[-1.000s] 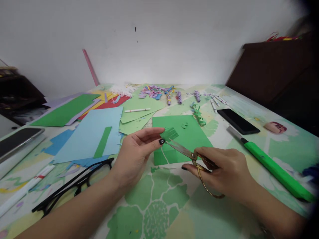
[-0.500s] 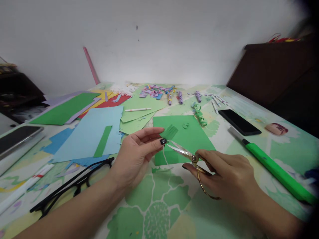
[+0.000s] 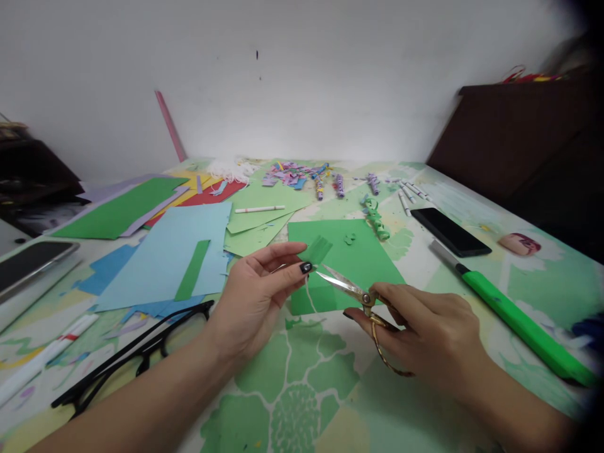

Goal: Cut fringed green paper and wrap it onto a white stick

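Between the thumb and fingers of my left hand [image 3: 259, 289] is a small piece of green paper [image 3: 319, 250] with several slits cut in it. My right hand [image 3: 429, 321] holds a pair of scissors [image 3: 349, 288] with gold handles. Their blades are a little apart, and the tips point at the lower edge of the piece, close to my left thumb. Beneath them lies a green paper sheet [image 3: 349, 233] with a few curled green scraps [image 3: 350, 238] on it. A white string hangs below my left fingers.
Left of my hands are a light blue sheet [image 3: 189, 226], a green strip [image 3: 193, 270] and black glasses [image 3: 136, 358]. To the right lie a green utility knife [image 3: 519, 314] and a black phone [image 3: 450, 231]. A curled green paper roll [image 3: 376, 220] and several markers [image 3: 410, 192] stand further back.
The scissors have drawn slightly back from the green piece and their blades have opened a little. My left hand stays nearly in place, with the piece tilted slightly differently.
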Tool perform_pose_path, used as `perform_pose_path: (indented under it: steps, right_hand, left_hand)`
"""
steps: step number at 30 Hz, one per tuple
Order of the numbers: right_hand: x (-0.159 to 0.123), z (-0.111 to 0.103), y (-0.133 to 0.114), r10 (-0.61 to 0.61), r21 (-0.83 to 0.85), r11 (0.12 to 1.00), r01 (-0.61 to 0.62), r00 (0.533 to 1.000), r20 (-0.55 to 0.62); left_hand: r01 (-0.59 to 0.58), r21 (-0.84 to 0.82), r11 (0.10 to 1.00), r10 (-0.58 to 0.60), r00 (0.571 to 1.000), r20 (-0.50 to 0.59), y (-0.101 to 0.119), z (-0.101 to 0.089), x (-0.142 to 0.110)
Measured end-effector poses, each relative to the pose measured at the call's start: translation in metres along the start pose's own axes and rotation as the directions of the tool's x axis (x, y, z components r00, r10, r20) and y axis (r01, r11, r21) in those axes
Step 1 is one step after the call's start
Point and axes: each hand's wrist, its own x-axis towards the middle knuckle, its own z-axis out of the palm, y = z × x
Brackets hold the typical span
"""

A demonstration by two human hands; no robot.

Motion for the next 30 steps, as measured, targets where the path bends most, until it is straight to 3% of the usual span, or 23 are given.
perform_pose_path:
  steps: [30]
  right_hand:
    - [-0.0034, 0.0047, -0.0002, -0.035, -0.028, 0.999, 0.034, 0.999, -0.017]
  left_hand:
    - [0.033, -0.038, 0.999, -0.033, 0.999, 0.009, -0.0026, 0.0035, -0.0026]
